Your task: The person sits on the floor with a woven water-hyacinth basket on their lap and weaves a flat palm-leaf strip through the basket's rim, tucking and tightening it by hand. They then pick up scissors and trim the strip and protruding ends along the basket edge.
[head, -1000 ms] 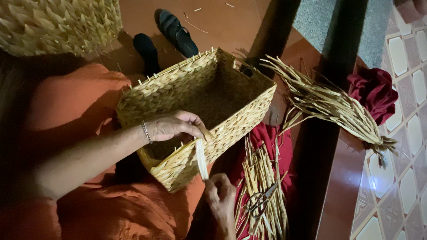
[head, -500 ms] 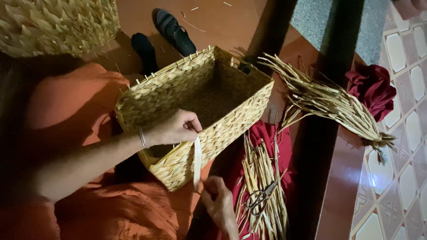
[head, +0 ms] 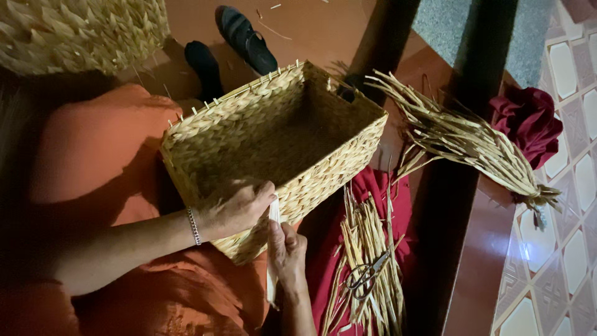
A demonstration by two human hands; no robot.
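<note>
Resting on your lap: the woven basket (head: 273,149), open side up, its near corner between your hands.
Left hand (head: 239,208): fingers curled together over the near rim; press down so the corner can't shift.
Right hand (head: 286,249): fingers clamped on the pale strip (head: 272,249) that runs up to the rim; I'd pull it straight and snug.
Nearby: cut straw pile (head: 367,261) on red cloth (head: 373,193), straw bundle (head: 466,140) beyond.
Scissors (head: 367,277): lying on the pile beside your right wrist; mind them.
</note>
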